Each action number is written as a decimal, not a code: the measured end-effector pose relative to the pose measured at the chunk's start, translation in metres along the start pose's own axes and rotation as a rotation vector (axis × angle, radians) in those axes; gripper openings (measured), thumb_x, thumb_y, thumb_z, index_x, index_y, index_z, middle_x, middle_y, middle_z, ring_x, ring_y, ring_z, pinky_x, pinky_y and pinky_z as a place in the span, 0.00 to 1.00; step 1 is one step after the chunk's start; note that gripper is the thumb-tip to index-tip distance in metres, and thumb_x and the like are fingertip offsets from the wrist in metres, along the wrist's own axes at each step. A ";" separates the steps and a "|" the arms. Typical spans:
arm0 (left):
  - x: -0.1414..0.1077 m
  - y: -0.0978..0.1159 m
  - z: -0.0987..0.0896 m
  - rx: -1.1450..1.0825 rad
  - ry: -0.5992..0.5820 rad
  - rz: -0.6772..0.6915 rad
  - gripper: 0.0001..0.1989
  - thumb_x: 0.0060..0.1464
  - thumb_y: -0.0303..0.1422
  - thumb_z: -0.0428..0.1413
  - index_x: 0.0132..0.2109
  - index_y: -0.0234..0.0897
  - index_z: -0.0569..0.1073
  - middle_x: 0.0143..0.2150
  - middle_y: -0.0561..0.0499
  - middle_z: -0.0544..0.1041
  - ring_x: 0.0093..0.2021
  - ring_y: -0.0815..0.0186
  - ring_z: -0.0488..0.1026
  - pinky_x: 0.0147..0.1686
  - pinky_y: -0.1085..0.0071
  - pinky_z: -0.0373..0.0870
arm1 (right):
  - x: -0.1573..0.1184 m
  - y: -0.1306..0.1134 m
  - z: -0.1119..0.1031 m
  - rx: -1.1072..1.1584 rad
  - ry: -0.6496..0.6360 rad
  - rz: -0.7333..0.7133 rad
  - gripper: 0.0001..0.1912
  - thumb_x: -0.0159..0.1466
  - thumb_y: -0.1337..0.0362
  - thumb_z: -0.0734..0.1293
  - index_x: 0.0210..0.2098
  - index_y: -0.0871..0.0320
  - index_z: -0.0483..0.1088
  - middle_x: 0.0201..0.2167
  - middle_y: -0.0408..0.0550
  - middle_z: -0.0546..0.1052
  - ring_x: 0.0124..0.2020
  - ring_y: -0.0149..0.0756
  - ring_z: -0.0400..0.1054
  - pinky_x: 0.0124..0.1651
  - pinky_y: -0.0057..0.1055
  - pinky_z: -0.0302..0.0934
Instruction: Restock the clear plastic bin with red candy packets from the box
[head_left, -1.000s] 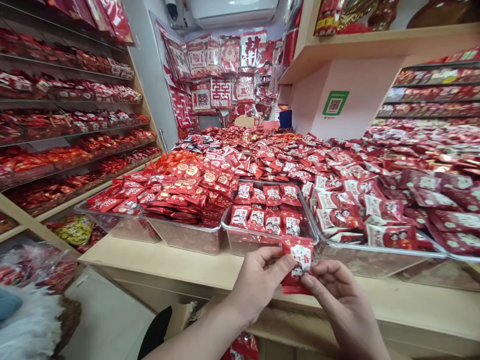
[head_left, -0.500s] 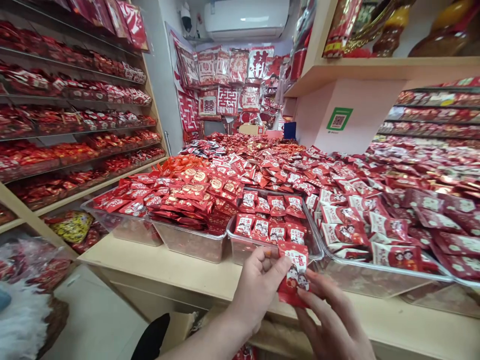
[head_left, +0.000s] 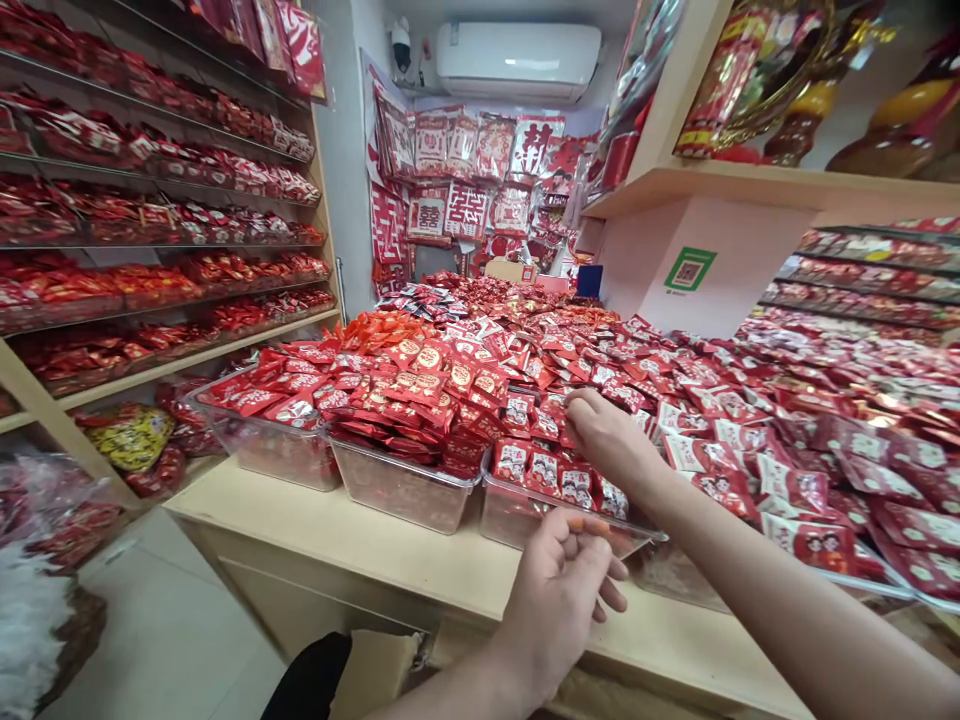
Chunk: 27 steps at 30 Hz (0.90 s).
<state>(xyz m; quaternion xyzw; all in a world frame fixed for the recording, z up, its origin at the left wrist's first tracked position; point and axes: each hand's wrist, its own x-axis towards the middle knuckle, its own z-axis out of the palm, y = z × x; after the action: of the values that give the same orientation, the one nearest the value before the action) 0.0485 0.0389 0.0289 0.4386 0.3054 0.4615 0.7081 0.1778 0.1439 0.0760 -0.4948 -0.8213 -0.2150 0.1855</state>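
Red candy packets (head_left: 551, 470): printed with a cartoon couple, lying in rows inside a clear plastic tray, under and just ahead of the right hand.
Right hand (head_left: 611, 440): reaches out over the tray, fingers bent downward and touching the packets near its far side; whether they grip one cannot be told.
Left hand (head_left: 555, 610): hangs above the tabletop just in front of the tray, fingers loosely curled, narrow and holding nothing visible.
Clear plastic tray (head_left: 510, 520): sits at the tabletop's front edge, lower middle of the frame, between two other trays.
Tabletop (head_left: 360, 560): pale wood, running across the lower part of the frame and carrying the row of trays.
Neighbouring tray (head_left: 397, 495): just left of the hands' tray, heaped with glossy red-and-gold packets.
Large tray (head_left: 675, 590): to the right, piled with white-and-red packets.
Packet mound (head_left: 487, 310): a wide spread of red sweets stretching behind the trays toward the back of the shop.
Wooden shelves (head_left: 187, 355): upper left, stacked with red packaged goods.
Wall decorations (head_left: 465, 210): red paper hangings covering the back wall, centre of the frame.
Air conditioner (head_left: 517, 60): white unit high on the back wall.
QR code sign (head_left: 688, 269): green-framed, fixed to a pink pillar at right.
Cardboard box (head_left: 375, 670): open, at the bottom edge below the tabletop.
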 end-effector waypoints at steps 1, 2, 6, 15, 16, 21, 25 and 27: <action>-0.001 -0.001 0.000 0.026 -0.020 0.002 0.09 0.53 0.35 0.50 0.39 0.33 0.65 0.27 0.53 0.70 0.22 0.74 0.66 0.21 0.79 0.56 | 0.007 0.000 0.006 -0.048 -0.067 -0.009 0.09 0.62 0.75 0.54 0.31 0.60 0.63 0.35 0.53 0.69 0.31 0.34 0.64 0.32 0.28 0.57; -0.002 -0.001 0.000 0.048 -0.036 0.002 0.08 0.52 0.33 0.50 0.39 0.33 0.65 0.27 0.53 0.69 0.22 0.75 0.66 0.21 0.79 0.57 | 0.011 0.000 0.011 -0.089 -0.116 -0.020 0.09 0.61 0.76 0.54 0.31 0.60 0.63 0.34 0.52 0.69 0.30 0.34 0.64 0.32 0.28 0.56; -0.004 -0.004 0.002 0.087 -0.067 -0.001 0.08 0.49 0.29 0.51 0.38 0.31 0.64 0.26 0.53 0.68 0.22 0.74 0.65 0.24 0.77 0.61 | 0.014 -0.005 0.020 -0.174 -0.195 -0.055 0.09 0.61 0.77 0.55 0.32 0.61 0.64 0.33 0.51 0.68 0.30 0.33 0.64 0.30 0.27 0.53; -0.007 -0.010 0.005 0.190 -0.155 0.036 0.08 0.47 0.26 0.50 0.37 0.31 0.67 0.25 0.54 0.66 0.22 0.74 0.64 0.23 0.77 0.60 | 0.012 -0.007 0.025 -0.284 -0.271 -0.012 0.06 0.62 0.73 0.57 0.32 0.61 0.64 0.30 0.48 0.68 0.29 0.33 0.64 0.27 0.28 0.48; -0.007 -0.010 0.005 0.195 -0.157 0.033 0.08 0.47 0.25 0.50 0.37 0.30 0.67 0.24 0.54 0.66 0.22 0.74 0.64 0.23 0.77 0.60 | 0.012 -0.007 0.025 -0.290 -0.276 -0.008 0.06 0.61 0.73 0.57 0.32 0.61 0.64 0.31 0.48 0.68 0.30 0.33 0.64 0.27 0.29 0.48; -0.007 -0.011 0.005 0.204 -0.161 0.042 0.08 0.47 0.25 0.50 0.37 0.30 0.67 0.24 0.54 0.65 0.21 0.74 0.62 0.22 0.78 0.59 | 0.010 -0.008 0.023 -0.284 -0.269 0.023 0.06 0.61 0.72 0.57 0.33 0.60 0.64 0.33 0.49 0.68 0.33 0.35 0.65 0.30 0.29 0.50; -0.008 -0.013 0.006 0.228 -0.162 0.049 0.08 0.47 0.25 0.50 0.37 0.30 0.68 0.23 0.54 0.65 0.21 0.74 0.63 0.22 0.78 0.59 | 0.008 -0.008 0.022 -0.238 -0.272 0.059 0.06 0.62 0.70 0.56 0.34 0.60 0.64 0.34 0.50 0.69 0.34 0.35 0.65 0.32 0.28 0.52; -0.007 -0.015 0.005 0.244 -0.165 0.047 0.08 0.46 0.25 0.50 0.37 0.30 0.68 0.24 0.54 0.66 0.21 0.74 0.63 0.22 0.78 0.59 | 0.008 -0.007 0.023 -0.216 -0.275 0.070 0.06 0.63 0.69 0.56 0.34 0.60 0.64 0.34 0.50 0.69 0.34 0.35 0.65 0.32 0.28 0.52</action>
<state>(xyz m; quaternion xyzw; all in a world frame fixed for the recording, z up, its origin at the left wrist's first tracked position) 0.0559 0.0276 0.0182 0.5647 0.2895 0.3999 0.6613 0.1661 0.1592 0.0598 -0.5649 -0.7933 -0.2258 0.0246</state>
